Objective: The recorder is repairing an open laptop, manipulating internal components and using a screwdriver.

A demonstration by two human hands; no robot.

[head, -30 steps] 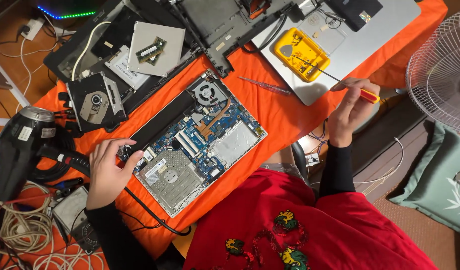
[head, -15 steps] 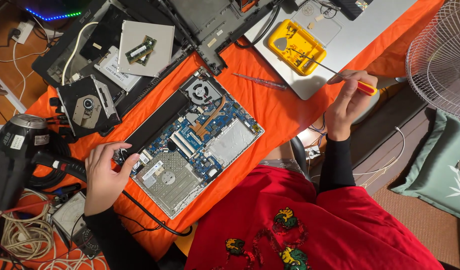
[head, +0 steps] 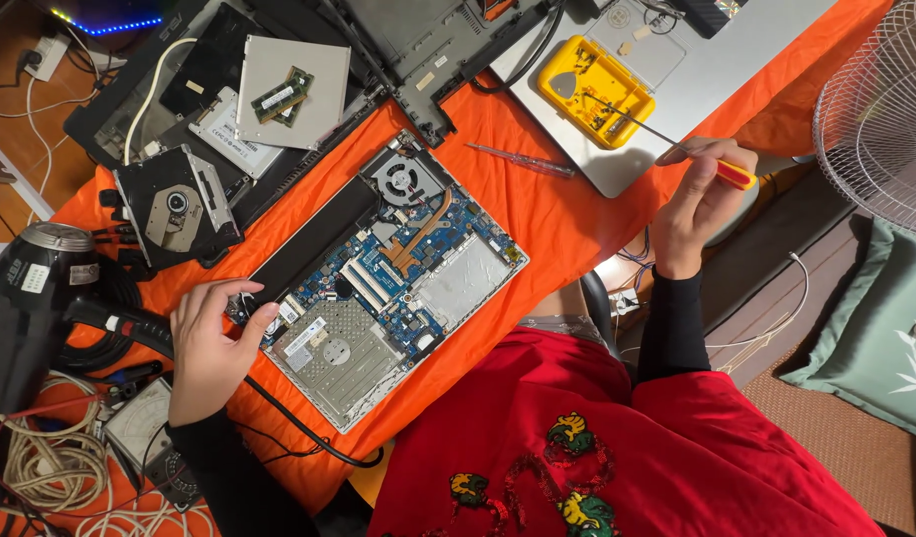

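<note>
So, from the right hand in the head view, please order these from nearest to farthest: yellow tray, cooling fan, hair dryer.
Measured from the right hand:
1. Yellow tray, just up and left of the hand, on the silver laptop lid.
2. Cooling fan, further left, in the opened laptop.
3. Hair dryer, at the far left edge.

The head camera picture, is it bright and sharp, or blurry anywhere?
In the head view, the orange cloth and opened laptop are brightly lit and sharp; the left edge with the hair dryer sits in shadow; the fan bends at the edge; neither hand blurs.
</note>
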